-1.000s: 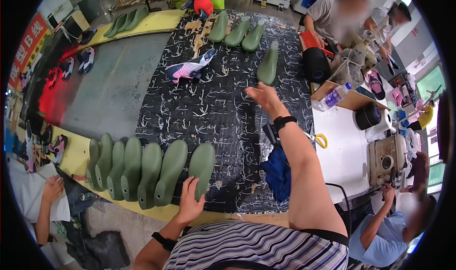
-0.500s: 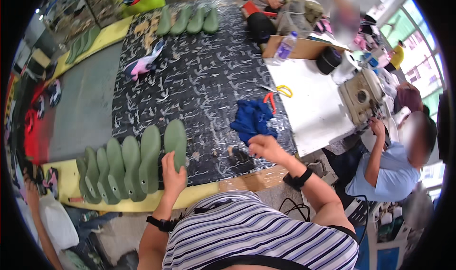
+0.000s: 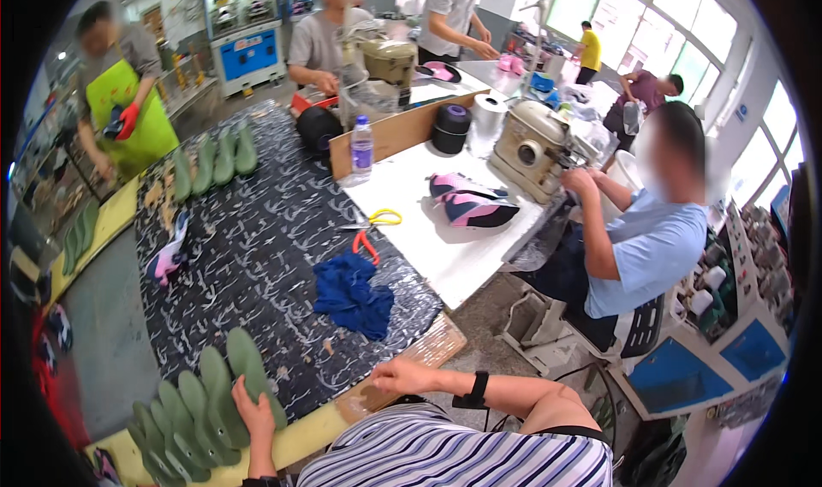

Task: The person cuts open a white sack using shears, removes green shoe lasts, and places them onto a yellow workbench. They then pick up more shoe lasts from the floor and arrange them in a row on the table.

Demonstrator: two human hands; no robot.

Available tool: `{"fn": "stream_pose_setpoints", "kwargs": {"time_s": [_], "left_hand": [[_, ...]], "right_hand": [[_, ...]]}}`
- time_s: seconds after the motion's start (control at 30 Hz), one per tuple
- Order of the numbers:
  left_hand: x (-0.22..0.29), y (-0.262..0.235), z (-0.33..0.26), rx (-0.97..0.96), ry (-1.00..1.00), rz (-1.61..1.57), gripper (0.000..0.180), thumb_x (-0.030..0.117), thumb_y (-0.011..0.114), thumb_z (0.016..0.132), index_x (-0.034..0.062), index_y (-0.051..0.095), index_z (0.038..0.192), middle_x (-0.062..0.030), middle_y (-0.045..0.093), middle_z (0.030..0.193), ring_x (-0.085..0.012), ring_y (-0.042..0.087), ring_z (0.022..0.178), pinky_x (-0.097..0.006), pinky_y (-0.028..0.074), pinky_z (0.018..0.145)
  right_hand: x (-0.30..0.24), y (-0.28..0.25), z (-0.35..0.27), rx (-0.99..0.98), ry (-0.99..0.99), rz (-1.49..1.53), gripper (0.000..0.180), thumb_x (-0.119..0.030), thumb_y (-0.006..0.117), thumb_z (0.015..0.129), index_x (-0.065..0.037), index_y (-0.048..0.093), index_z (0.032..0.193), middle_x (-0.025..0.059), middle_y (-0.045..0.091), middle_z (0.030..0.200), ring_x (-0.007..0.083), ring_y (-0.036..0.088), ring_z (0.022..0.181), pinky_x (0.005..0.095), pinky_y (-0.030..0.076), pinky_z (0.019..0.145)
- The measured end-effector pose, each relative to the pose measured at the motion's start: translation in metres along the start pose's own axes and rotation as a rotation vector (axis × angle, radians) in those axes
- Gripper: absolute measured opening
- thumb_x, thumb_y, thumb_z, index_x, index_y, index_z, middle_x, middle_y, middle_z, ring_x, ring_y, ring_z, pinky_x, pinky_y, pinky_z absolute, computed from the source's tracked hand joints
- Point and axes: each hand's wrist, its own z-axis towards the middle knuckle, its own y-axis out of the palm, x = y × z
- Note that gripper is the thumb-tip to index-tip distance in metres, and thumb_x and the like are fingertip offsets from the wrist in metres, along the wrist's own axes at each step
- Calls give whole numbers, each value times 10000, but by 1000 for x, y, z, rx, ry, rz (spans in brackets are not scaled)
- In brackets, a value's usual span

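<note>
My left hand (image 3: 253, 412) lies flat on the nearest green shoe form (image 3: 250, 382), fingers spread, pressing rather than gripping, so the leaning row stays up at the near table edge. My right hand (image 3: 409, 376) rests loosely curled on the table edge (image 3: 428, 350), holding nothing. A blue cloth (image 3: 353, 292) lies near.

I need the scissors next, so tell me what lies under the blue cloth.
The blue cloth lies bunched on the black patterned mat. Only red scissor handles stick out at its top edge; the blades are not visible, seemingly covered by the cloth.
</note>
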Motion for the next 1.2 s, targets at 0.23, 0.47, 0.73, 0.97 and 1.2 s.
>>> {"fn": "stream_pose_setpoints", "kwargs": {"time_s": [0.23,0.47,0.73,0.97,1.2], "left_hand": [[11,1,5,-24,-19,62,564,-50,515,690,-9,407,1242,-218,431,1192,-384,417,1131,-411,316,981],[8,-1,7,-64,5,95,569,-44,489,707,-34,376,1265,-234,412,1219,-403,401,1140,-426,308,984],[-51,4,11,-27,99,192,559,-1,504,736,-35,377,1279,-258,401,1255,-399,382,1165,-434,282,1003],[-6,8,11,-63,99,98,547,72,468,758,-50,361,1281,-290,404,1215,-438,396,1111,-456,311,969],[-15,13,14,-35,121,103,536,68,466,757,-97,366,1258,-305,445,1159,-442,442,1060,-467,355,934]], "right_hand": [[35,-7,-40,9,175,218,273,-199,501,913,12,538,1081,64,589,752,124,571,689,258,480,605],[32,-32,-70,154,230,183,270,-196,505,912,22,539,1068,66,582,741,124,554,674,268,472,606],[25,20,-115,489,210,109,311,-227,516,898,31,552,1070,88,622,795,163,582,710,300,479,635],[-6,123,-136,546,197,131,274,-217,561,820,20,597,954,159,645,766,284,626,714,365,484,665],[42,259,-194,816,373,116,283,-260,563,788,14,625,823,205,633,793,346,607,743,414,464,671]]}}
